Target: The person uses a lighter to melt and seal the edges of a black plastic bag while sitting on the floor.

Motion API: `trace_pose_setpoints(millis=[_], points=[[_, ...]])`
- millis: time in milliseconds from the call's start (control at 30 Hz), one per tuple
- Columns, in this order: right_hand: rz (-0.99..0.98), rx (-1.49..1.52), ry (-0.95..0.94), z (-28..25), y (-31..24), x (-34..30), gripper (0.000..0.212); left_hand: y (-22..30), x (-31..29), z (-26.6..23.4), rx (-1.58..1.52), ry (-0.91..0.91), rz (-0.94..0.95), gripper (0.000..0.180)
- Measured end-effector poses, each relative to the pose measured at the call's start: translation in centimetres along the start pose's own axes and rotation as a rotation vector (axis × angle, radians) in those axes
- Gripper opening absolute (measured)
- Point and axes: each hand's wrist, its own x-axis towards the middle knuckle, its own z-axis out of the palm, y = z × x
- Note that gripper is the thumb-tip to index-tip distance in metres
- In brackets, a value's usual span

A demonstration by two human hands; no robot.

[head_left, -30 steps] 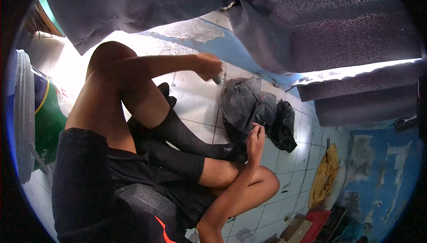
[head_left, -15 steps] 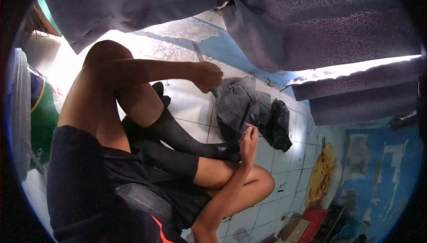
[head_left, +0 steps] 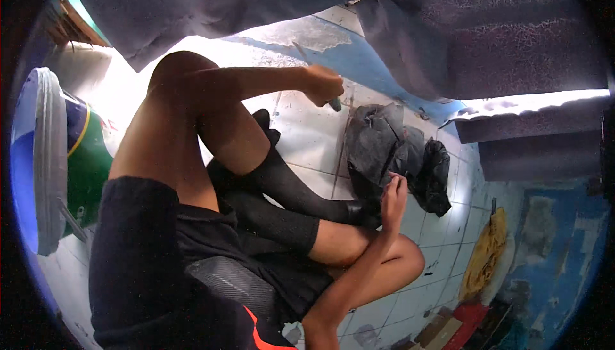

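My left hand (head_left: 323,87) is closed around what looks like a knife, its pale flat blade (head_left: 300,51) pointing up and away and its greenish handle end (head_left: 335,104) showing below the fist. That forearm passes over my raised knee. To the right, my right hand (head_left: 393,201) is closed, fingertips pinched beside a crumpled black plastic bag (head_left: 373,135). Whatever sits between those fingertips, if anything, is too small to make out. A glossier black bundle (head_left: 437,177) lies against the bag's right side on the white tiled floor (head_left: 307,133).
A lidded bucket with green sides (head_left: 90,164) stands at my left. Dark cloth (head_left: 500,36) hangs low across the far side. Yellow cloth (head_left: 485,254) and cardboard pieces (head_left: 439,331) lie at the right, near a peeling blue wall (head_left: 557,254).
The whole view has shifted, so things appear farther right. Against the floor, my left hand has lifted slightly away from the black bag with the knife. My right hand stays pinched near the bag.
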Motion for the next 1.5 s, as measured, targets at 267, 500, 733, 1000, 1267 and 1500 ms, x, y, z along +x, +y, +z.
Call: trace_pose_setpoints(millis=[267, 500, 733, 1000, 1267, 1500], points=[[-0.103, 0.01, 0.027, 0.4, 2.2, 0.3, 0.027, -0.8, 1.1, 1.8, 0.08, -0.103, 0.054, 0.015], [-0.016, 0.009, 0.003, 0.0, 0.4, -0.5, 0.028, -0.6, 1.5, 2.0, 0.153, 0.089, 0.324, 0.017], [-0.061, 0.035, 0.03, 0.6, 1.6, 0.0, 0.025, 0.6, 0.4, 1.5, 0.16, 0.087, 0.291, 0.016], [-0.019, 0.075, -0.005, 0.5, 1.1, -0.4, 0.025, 1.4, -0.2, 0.4, 0.144, 0.144, 0.261, 0.02], [-0.017, 0.022, 0.013, -0.2, 0.4, -0.7, 0.029, 5.0, 0.9, 1.3, 0.086, 0.064, 0.293, 0.017], [0.017, -0.144, -0.004, 1.0, -1.2, -0.8, 0.031, 2.0, 0.7, 2.6, 0.186, -0.105, 0.183, 0.016]])
